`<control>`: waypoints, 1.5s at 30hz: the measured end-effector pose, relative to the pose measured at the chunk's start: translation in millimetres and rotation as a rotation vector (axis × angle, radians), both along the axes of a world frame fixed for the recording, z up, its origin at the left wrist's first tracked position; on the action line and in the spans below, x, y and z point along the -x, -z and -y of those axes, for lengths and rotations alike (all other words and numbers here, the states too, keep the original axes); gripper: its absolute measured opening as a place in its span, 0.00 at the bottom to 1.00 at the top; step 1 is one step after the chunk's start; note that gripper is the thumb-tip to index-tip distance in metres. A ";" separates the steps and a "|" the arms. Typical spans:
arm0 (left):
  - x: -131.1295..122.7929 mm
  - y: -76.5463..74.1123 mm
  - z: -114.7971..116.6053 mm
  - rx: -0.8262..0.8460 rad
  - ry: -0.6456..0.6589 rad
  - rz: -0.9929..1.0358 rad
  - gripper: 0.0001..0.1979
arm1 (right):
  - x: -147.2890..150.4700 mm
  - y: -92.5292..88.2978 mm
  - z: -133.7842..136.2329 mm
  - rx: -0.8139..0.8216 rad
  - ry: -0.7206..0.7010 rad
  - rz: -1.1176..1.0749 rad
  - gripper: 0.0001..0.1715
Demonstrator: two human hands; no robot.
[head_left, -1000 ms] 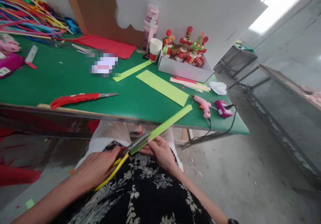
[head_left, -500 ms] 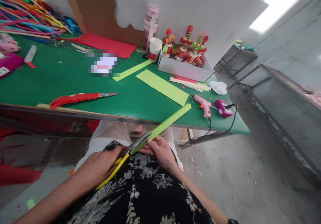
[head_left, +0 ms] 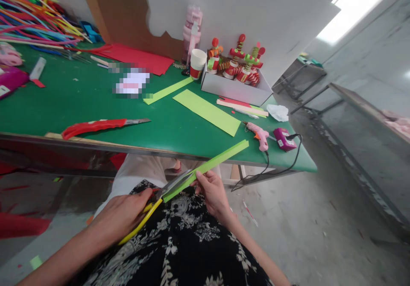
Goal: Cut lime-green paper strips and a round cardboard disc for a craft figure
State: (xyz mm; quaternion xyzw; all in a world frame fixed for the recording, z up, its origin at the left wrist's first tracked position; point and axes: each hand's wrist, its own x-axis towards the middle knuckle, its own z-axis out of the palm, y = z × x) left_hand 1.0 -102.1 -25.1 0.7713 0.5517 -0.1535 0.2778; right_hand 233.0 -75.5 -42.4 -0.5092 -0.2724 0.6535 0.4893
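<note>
First the big green table (head_left: 80, 102), stretching left to right across the middle. Behind it a wide white board (head_left: 256, 13), leaning next to a brown board (head_left: 121, 13). Down low, a black dress with white flowers (head_left: 185, 247) over the lap. On the far left of the table, a heap of bright sticks (head_left: 35, 17). Beside the heap, flat red paper (head_left: 137, 57). Nearer the middle, a wide green sheet (head_left: 206, 112), lying flat and slanted. Just behind the sheet, a white box (head_left: 233, 91) full of little red and green toys (head_left: 237, 62).

In front of the table's near edge, up in the air above the lap: the green strip (head_left: 218, 161). Long and thin, tilted, far end pointing up to the right, near end down by the hands. Pinched on its near part, the right hand (head_left: 213, 192), fingers closed on the paper. Wrapped tight around the yellow handles, the left hand (head_left: 123, 215). Between both hands, the scissors (head_left: 169, 185), grey blades at the near end of the strip.

Near the table's front edge, a red knife (head_left: 96, 126) with the blade out. Left of the wide sheet, a thin green piece (head_left: 168, 90). By the boards, a pink bottle (head_left: 191, 30). At the right end, a pink glue gun (head_left: 259, 134), just past the strip's far tip. Next to the box, a paper cup (head_left: 197, 63). Then a crumpled white tissue (head_left: 278, 112). Last, a small purple plug (head_left: 283, 138) on a black cord, right beside the glue gun.
</note>
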 end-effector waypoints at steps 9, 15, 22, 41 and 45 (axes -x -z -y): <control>2.7 4.0 -0.1 -0.008 -0.014 -0.002 0.21 | 2.0 -2.6 2.2 0.049 0.005 -0.098 0.27; 4.0 6.0 0.1 -0.009 -0.017 0.008 0.22 | 2.9 -5.5 2.0 0.056 0.028 -0.134 0.26; 4.1 4.2 -0.2 -0.002 -0.033 0.018 0.21 | 2.5 -3.6 1.9 0.060 0.020 -0.141 0.28; 4.8 12.2 1.0 0.019 -0.001 0.012 0.21 | 2.8 -1.3 2.2 0.067 0.032 -0.162 0.27; 4.2 12.7 1.9 0.034 -0.007 0.025 0.20 | 2.5 -0.8 2.4 0.064 0.028 -0.152 0.27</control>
